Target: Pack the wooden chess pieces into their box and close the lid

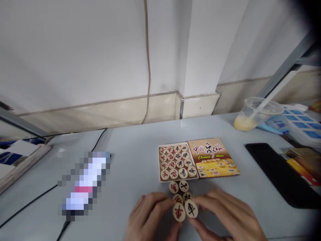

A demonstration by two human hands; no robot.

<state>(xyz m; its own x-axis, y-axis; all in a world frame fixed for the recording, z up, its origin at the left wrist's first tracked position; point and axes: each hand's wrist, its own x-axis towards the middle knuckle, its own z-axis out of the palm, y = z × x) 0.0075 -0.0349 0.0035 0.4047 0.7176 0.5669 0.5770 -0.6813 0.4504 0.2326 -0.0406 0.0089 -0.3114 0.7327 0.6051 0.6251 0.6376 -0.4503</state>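
Note:
At the bottom centre my left hand [147,217] pinches a round wooden chess piece with a red character [179,212]. Beside it my right hand [225,216] pinches a like piece with a black character [191,209]. Both pieces are tilted up towards me. Several more pieces [178,186] lie on the table just beyond my fingers. Behind them stands an open box [160,164] filled with several chess pieces. Its lid [213,157], printed "Chinese chess", lies flat to the right of the box.
A grey table [130,167] runs to a white wall. A plastic cup [253,115] with a straw and yellow liquid stands at the right rear. A black flat object [278,172] lies at the right. A blurred object [84,184] and black cables [30,204] lie left.

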